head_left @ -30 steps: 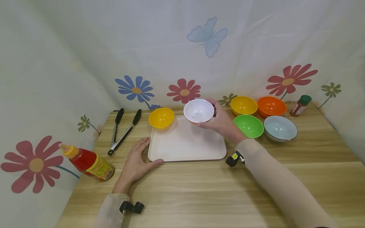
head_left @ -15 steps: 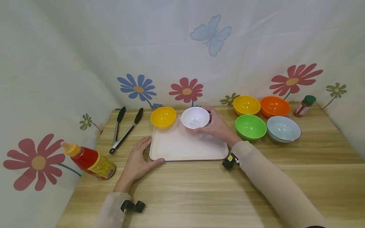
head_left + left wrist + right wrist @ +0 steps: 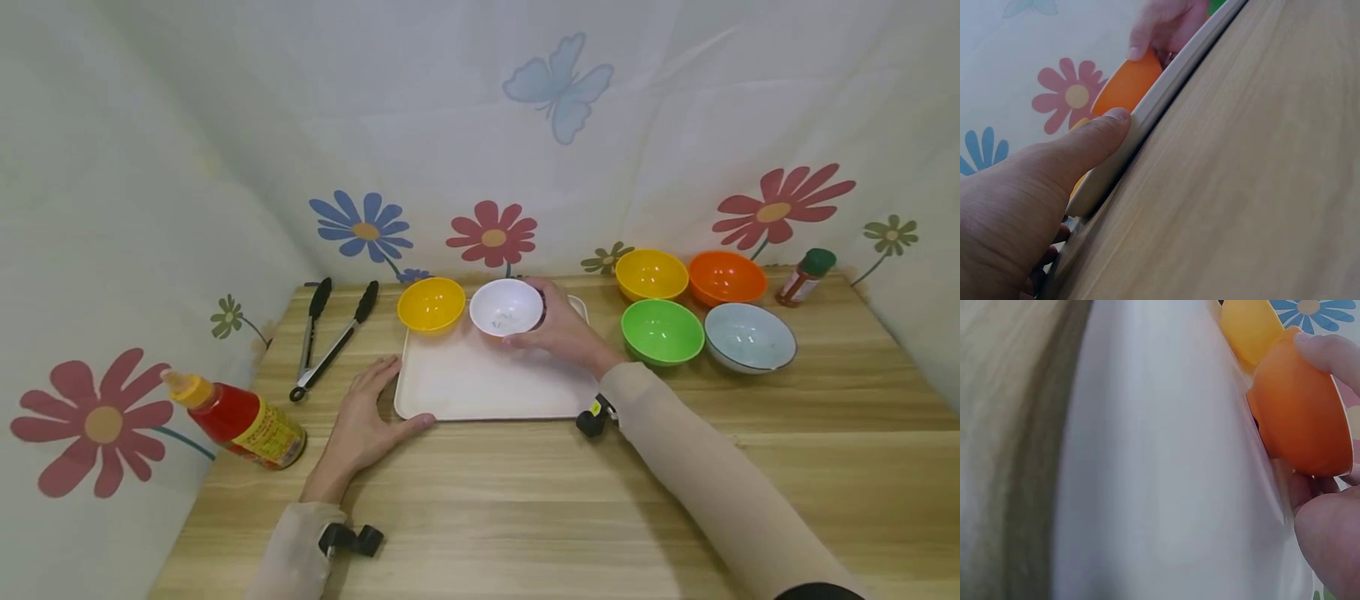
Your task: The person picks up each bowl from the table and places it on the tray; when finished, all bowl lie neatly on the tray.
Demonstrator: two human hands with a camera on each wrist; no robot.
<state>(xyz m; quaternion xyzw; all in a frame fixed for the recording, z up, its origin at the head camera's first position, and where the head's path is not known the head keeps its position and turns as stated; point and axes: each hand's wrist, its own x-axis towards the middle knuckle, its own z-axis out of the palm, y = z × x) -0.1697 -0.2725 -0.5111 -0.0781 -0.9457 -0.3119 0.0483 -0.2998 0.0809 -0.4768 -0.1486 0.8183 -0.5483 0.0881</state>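
My right hand (image 3: 558, 327) grips a small bowl (image 3: 505, 307), white inside and orange outside, by its right side, thumb at the near side of the rim. The bowl is over the back of the cream tray (image 3: 495, 383). In the right wrist view its orange outside (image 3: 1300, 406) sits low at the tray's far edge. A yellow bowl (image 3: 431, 305) stands beside it at the tray's back left corner. My left hand (image 3: 367, 425) rests at the tray's front left corner, fingers stretched along the left side. In the left wrist view its thumb (image 3: 1100, 134) lies on the tray's rim.
Tongs (image 3: 330, 350) and a red sauce bottle with a yellow cap (image 3: 243, 421) stand left of the tray. At right are a second yellow bowl (image 3: 651, 275), an orange bowl (image 3: 727, 278), a green bowl (image 3: 662, 332), a pale blue bowl (image 3: 750, 337) and a green-capped spice jar (image 3: 806, 277).
My right hand has carried the orange-and-white bowl left and lower, closer to the yellow bowl at the tray's back. My left hand has stayed at the tray's corner.
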